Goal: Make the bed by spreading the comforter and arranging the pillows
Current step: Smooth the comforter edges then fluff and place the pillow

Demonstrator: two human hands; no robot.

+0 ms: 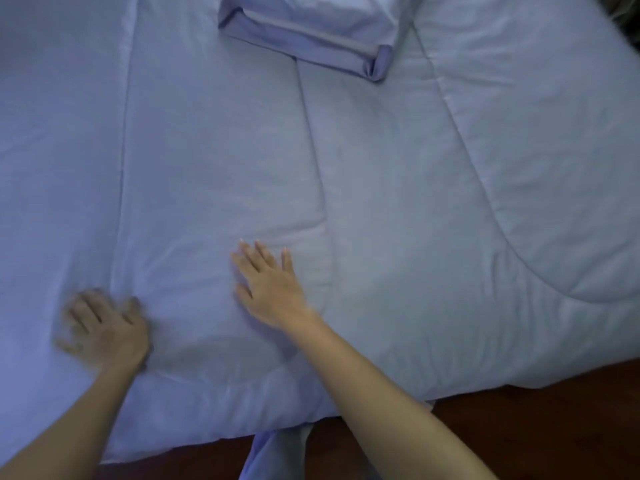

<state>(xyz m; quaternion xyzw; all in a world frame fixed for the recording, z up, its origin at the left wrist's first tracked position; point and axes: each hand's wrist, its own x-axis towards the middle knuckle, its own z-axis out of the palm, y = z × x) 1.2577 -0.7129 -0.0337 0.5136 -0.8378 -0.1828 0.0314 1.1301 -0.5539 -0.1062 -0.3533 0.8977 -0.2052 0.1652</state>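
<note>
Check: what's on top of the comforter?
Both hands, left hand and right hand, lie flat on the comforter; a pillow rests at its far end. Whatever's beneath is covered.

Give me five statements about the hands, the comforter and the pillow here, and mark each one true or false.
1. Both hands lie palm down on the comforter. True: the left hand and the right hand both rest on it.
2. The right hand holds the pillow. False: the pillow lies at the far side, out of any grip.
3. The left hand looks blurred. True.
4. The comforter is bright red. False: it is pale blue.
5. The floor at the near edge is white tile. False: the floor is dark reddish brown.
</note>
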